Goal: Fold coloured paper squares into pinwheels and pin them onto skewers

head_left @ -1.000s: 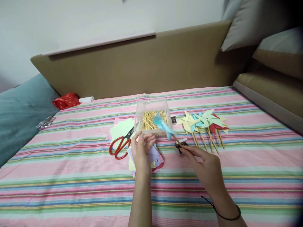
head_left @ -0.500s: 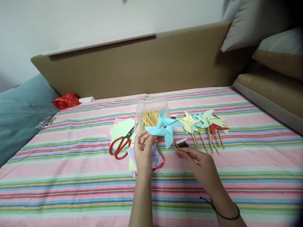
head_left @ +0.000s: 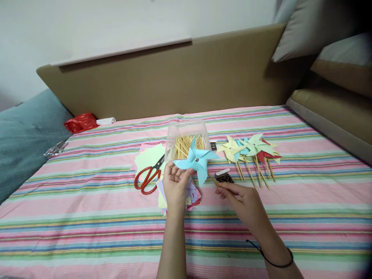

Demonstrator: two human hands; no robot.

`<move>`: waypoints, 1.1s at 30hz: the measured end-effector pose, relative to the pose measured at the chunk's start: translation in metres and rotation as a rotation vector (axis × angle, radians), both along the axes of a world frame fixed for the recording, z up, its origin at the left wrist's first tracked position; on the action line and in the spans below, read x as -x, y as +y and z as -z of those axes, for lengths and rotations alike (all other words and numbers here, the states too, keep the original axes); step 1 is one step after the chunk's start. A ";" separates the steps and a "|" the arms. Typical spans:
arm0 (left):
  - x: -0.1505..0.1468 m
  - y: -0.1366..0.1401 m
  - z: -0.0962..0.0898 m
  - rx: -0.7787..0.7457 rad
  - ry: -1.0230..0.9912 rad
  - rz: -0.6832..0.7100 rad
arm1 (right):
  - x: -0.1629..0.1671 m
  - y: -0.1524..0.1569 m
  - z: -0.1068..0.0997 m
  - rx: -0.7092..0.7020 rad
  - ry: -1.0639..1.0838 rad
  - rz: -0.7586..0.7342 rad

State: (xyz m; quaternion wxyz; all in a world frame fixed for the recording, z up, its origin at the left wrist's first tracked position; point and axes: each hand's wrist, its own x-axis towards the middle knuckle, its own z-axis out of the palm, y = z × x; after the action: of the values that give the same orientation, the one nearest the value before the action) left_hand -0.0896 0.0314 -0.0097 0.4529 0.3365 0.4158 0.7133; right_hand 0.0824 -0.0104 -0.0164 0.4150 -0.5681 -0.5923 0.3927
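Note:
A light blue paper pinwheel with a dark pin at its centre is held up in front of the clear box. My left hand is at its left blade, thumb and curled fingers closed about the paper edge. Between thumb and fingers, my right hand pinches the pinwheel's thin wooden stick, which slants up behind the blades. Just beyond my right hand, a small open box holds dark pieces too small to make out. Under my left hand lies a pile of coloured paper.
A clear plastic box of wooden sticks stands behind. Red-handled scissors rest on green paper sheets. Finished pinwheels lie at the right on the striped cloth. A red bag is at the far left.
The blue pinwheel has shifted slightly left and down with its stick tilting. My left thumb now overlaps the blade's edge. More of the small box of dark pieces shows.

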 end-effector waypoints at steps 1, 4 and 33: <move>0.000 0.000 0.000 0.001 0.004 -0.003 | 0.000 0.000 -0.001 -0.003 -0.006 -0.002; 0.000 0.000 0.000 0.007 0.004 -0.005 | 0.000 -0.001 -0.003 -0.008 -0.013 0.008; 0.013 -0.007 -0.013 0.068 0.077 -0.149 | -0.009 0.000 -0.003 -0.099 -0.124 0.008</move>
State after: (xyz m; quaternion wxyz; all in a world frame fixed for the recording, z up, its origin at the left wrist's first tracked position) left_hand -0.1024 0.0246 0.0032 0.3933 0.3161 0.4808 0.7171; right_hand 0.0919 -0.0107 -0.0134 0.4068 -0.5724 -0.6333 0.3252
